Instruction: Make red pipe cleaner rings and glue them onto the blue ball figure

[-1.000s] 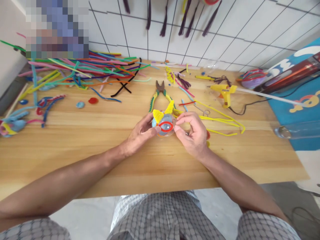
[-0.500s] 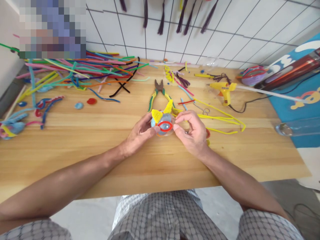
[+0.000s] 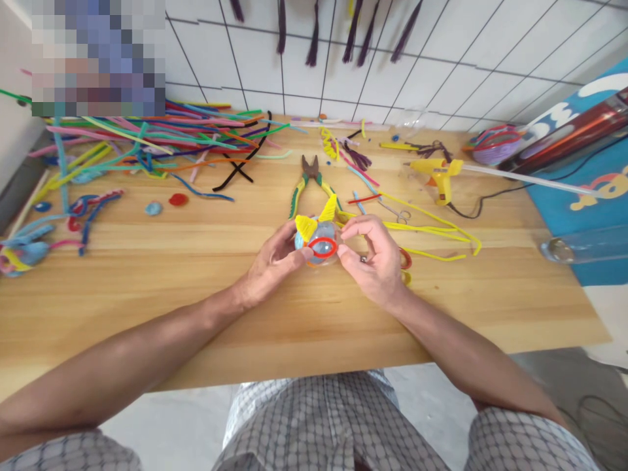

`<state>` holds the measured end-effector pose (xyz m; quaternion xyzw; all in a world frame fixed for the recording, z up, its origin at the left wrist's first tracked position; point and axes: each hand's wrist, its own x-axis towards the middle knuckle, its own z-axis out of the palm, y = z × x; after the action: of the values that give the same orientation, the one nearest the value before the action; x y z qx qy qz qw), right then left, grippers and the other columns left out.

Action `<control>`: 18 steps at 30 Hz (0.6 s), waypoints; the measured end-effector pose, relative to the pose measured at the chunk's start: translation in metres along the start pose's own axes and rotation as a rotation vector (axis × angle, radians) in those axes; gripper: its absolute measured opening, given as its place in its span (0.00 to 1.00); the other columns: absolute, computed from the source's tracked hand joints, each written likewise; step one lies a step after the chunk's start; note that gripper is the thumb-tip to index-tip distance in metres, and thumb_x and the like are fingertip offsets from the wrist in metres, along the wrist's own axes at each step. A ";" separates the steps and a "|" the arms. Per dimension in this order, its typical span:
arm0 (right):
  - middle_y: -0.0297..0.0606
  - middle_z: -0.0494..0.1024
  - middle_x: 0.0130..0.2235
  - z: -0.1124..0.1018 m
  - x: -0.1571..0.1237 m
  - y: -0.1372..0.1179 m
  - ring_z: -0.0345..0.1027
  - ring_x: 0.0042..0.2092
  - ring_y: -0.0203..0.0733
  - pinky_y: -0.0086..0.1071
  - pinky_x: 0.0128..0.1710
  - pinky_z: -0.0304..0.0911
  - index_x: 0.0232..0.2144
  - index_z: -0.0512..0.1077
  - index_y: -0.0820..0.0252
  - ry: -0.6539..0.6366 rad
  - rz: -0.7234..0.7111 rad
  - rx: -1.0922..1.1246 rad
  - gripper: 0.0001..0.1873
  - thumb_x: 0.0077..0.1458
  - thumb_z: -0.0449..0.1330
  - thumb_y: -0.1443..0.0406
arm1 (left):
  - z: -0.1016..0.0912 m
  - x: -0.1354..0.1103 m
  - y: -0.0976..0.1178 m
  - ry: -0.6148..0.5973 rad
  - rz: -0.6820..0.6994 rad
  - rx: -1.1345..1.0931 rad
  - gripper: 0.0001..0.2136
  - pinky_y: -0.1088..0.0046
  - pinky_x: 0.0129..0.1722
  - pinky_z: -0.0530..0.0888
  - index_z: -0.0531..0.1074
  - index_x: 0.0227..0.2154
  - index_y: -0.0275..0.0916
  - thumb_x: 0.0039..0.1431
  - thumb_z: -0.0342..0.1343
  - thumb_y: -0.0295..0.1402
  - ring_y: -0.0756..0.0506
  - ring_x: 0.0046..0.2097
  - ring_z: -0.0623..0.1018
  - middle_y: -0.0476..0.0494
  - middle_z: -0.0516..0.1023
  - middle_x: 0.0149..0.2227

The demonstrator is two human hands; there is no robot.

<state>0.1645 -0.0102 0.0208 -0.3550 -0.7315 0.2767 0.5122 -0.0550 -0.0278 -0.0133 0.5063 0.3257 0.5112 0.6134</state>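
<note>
A small clear ball (image 3: pixel 321 230) with pale blue inside is held above the table, with two yellow pipe-cleaner ears (image 3: pixel 307 228) standing on top. Across its near face lies a red oval ring (image 3: pixel 324 247). My left hand (image 3: pixel 277 258) is closed on the ball's left side, its thumb at the ring's left end. My right hand (image 3: pixel 371 257) has its thumb and index finger at the ball's right edge, the thumb close to the ring's right end. Just behind the ball are pliers (image 3: pixel 310 171) with green and yellow handles, jaws pointing away.
Many coloured pipe cleaners (image 3: pixel 196 127) are heaped at the back left. Yellow pipe cleaners (image 3: pixel 432 227) and small scissors (image 3: pixel 403 216) lie to the right, near a yellow glue gun (image 3: pixel 438 173) with a cord. A clear bottle (image 3: pixel 583 245) lies at the right edge.
The view has shifted slightly. Both hands keep nearly the same hold on the ball, and nothing else has visibly moved.
</note>
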 end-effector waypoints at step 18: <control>0.36 0.79 0.45 -0.001 0.000 0.004 0.75 0.48 0.45 0.44 0.53 0.72 0.42 0.73 0.51 -0.025 0.128 0.075 0.08 0.60 0.65 0.68 | 0.002 -0.001 0.002 0.020 -0.020 0.032 0.29 0.53 0.68 0.75 0.76 0.64 0.45 0.63 0.71 0.47 0.32 0.67 0.78 0.36 0.78 0.69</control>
<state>0.1663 -0.0079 0.0182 -0.3782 -0.7027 0.3407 0.4971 -0.0540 -0.0296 -0.0105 0.5077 0.3449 0.5048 0.6070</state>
